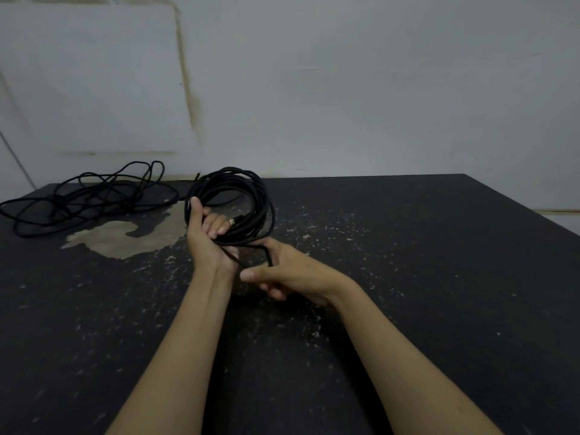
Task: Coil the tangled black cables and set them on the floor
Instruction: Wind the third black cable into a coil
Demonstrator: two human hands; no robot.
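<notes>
The left hand (208,237) holds a coil (232,205) of black cable upright above the dark floor (408,277). Its fingers (216,226) curl through the ring from inside and the thumb lies along the coil's left edge, so the bundle is gripped at its lower left. A small metal-tipped plug (233,220) shows just past the fingertips, lying against the inner loops.

The right hand (282,274) sits just below and to the right of the coil. A loose strand (248,255) drops from the bottom of the coil, forms a small loop between the two hands, and passes behind the right thumb and forefinger, which close on it; the other fingers are curled underneath. The two hands almost touch at the left wrist.

Well apart, at the far left against the wall (345,89), a second cable (84,199) lies on the floor in a loose, sprawling tangle, a few of its loops rising above the floor edge in front of the wall. A thin run of it reaches toward the coil; whether it joins the coil I cannot tell.

The floor is black and speckled with pale flecks, with a bare, light-brown worn patch (122,237) between the tangle and the left hand. The wall is pale with brownish stain lines.
</notes>
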